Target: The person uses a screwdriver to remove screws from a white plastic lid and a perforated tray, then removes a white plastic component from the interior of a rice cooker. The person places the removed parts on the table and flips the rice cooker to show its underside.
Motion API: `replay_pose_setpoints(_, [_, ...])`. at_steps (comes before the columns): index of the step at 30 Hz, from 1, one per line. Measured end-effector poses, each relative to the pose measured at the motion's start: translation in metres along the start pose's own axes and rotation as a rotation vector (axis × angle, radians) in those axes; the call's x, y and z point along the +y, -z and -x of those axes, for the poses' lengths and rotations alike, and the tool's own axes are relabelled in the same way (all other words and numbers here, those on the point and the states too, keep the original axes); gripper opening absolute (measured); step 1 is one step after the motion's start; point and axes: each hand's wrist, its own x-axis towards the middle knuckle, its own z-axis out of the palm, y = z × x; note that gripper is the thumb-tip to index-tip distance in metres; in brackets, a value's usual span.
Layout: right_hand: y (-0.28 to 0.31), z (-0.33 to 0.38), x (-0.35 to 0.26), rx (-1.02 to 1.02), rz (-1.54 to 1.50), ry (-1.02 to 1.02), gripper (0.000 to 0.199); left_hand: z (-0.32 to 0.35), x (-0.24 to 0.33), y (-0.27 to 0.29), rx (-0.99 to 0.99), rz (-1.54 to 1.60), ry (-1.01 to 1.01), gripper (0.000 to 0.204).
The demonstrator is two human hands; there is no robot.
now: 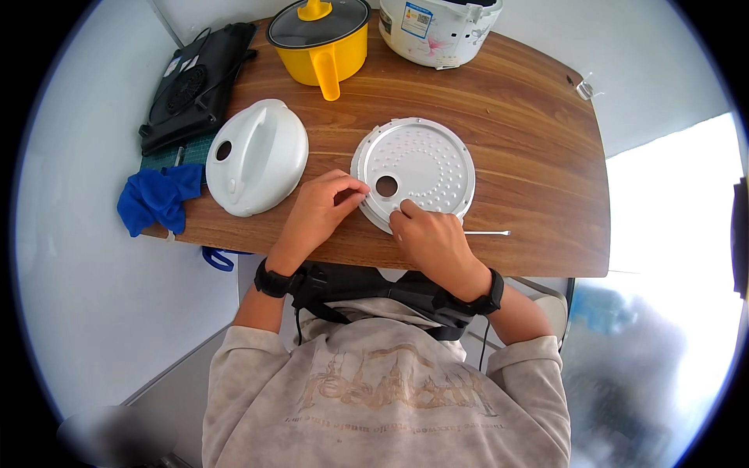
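A round silvery metal plate point(425, 160) with dimples and a hole lies flat on the wooden table point(530, 156). My left hand point(318, 210) pinches the plate's left rim with its fingertips. My right hand point(429, 238) rests on the plate's near edge, fingers curled on it just below the hole. A white plastic cooker lid point(257, 156) lies to the left of the plate, apart from both hands.
A yellow pot point(324, 43) with a glass lid and a white rice cooker body point(441, 27) stand at the back. A black device point(195, 86) and a blue cloth point(156, 199) lie at the left edge. A thin metal tool point(488, 232) lies right of my right hand.
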Motion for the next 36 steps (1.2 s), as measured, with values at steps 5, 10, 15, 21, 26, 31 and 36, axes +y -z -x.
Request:
replay_pose_setpoints(5, [0.0, 0.0, 0.001, -0.006, 0.001, -0.001, 0.007, -0.001, 0.0, 0.0, -0.01, -0.046, -0.014, 0.011])
replay_pose_setpoints(10, [0.0, 0.0, 0.0, -0.005, 0.013, 0.0, 0.006, 0.0, 0.001, 0.0, -0.033, -0.087, -0.039, 0.012])
replay_pose_setpoints(15, [0.002, 0.001, -0.002, -0.001, 0.022, 0.0, 0.006, 0.0, -0.001, -0.001, -0.03, -0.077, -0.038, 0.013])
replay_pose_setpoints(21, [-0.002, 0.001, -0.001, 0.007, 0.017, 0.005, 0.006, -0.001, -0.002, -0.002, -0.031, -0.052, -0.006, 0.013])
replay_pose_setpoints(26, [-0.001, 0.002, -0.002, -0.008, 0.03, -0.004, 0.007, -0.002, -0.001, -0.001, -0.049, -0.022, 0.05, 0.014])
replay_pose_setpoints(31, [-0.001, 0.001, -0.002, 0.0, 0.035, -0.001, 0.008, -0.002, -0.007, -0.003, -0.055, 0.118, 0.107, 0.013])
replay_pose_setpoints(36, [-0.002, 0.001, -0.002, 0.008, 0.04, 0.004, 0.008, -0.001, -0.009, -0.004, -0.041, 0.14, 0.089, 0.011])
